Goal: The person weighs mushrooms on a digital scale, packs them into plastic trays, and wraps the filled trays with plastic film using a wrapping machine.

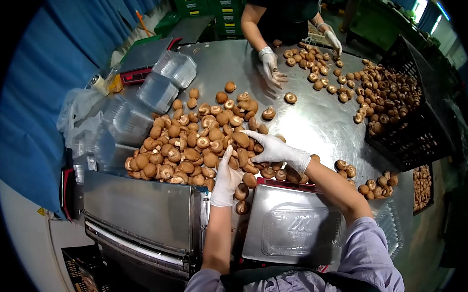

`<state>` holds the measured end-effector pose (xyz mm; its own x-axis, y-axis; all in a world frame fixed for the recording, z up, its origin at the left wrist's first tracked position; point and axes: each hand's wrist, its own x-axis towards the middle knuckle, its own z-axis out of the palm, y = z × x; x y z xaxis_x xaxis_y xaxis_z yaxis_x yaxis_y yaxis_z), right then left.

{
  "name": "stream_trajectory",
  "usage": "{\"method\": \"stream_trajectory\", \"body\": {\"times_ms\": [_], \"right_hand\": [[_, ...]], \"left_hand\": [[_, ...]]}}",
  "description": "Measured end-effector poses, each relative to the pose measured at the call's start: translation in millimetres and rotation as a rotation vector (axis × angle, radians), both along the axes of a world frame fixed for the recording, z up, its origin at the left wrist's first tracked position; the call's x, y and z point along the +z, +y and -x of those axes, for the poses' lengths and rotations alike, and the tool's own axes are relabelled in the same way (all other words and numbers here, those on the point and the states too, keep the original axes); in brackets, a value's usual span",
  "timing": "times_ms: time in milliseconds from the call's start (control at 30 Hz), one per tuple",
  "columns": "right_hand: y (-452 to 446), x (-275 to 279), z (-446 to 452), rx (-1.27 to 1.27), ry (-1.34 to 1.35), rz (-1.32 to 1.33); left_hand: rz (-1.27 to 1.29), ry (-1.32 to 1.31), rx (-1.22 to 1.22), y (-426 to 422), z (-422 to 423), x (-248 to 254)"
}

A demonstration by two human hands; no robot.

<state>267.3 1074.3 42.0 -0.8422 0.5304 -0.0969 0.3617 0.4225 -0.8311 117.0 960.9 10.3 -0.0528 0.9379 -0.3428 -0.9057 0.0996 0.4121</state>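
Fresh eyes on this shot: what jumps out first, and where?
The big heap of round brown mushrooms left of centre on the shiny steel table, with the wearer's white-gloved left hand and white-gloved right hand at its near right edge. Next, the black perforated plastic crate at far right, more mushrooms at its open side. Then the clear plastic trays left of the heap.

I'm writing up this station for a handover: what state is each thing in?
Mushrooms: loose, heaped on the metal table.
Left hand: gloved, against the mushrooms.
Right hand: gloved, thumb and fingers apart, among mushrooms.
Black crate: tipped toward the table, mushrooms spilling out.
Clear tray: unfilled, lying on the near scale.
Clear containers: unfilled, several nested together.
Blue curtain: hanging in folds.
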Motion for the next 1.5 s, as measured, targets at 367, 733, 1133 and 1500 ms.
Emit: {"method": "stream_trajectory", "body": {"times_ms": [367, 733, 1133, 1500], "right_hand": [[-68, 81, -36, -0.267, 0.344, -0.120], [-219, 83, -147, -0.623, 0.202, -0.034], [-260, 43, -198, -0.685, 0.141, -0.299], [-272, 47, -220, -0.802, 0.170, -0.315]], "left_hand": [[-0.119, 0.221, -0.115, -21, -20, 92], [-0.075, 0.616, -0.237, -107, -136, 83], [-0.576, 1.702, -0.040, -155, -133, 59], [-0.402, 1.445, -0.073, -167, -101, 62]]}}
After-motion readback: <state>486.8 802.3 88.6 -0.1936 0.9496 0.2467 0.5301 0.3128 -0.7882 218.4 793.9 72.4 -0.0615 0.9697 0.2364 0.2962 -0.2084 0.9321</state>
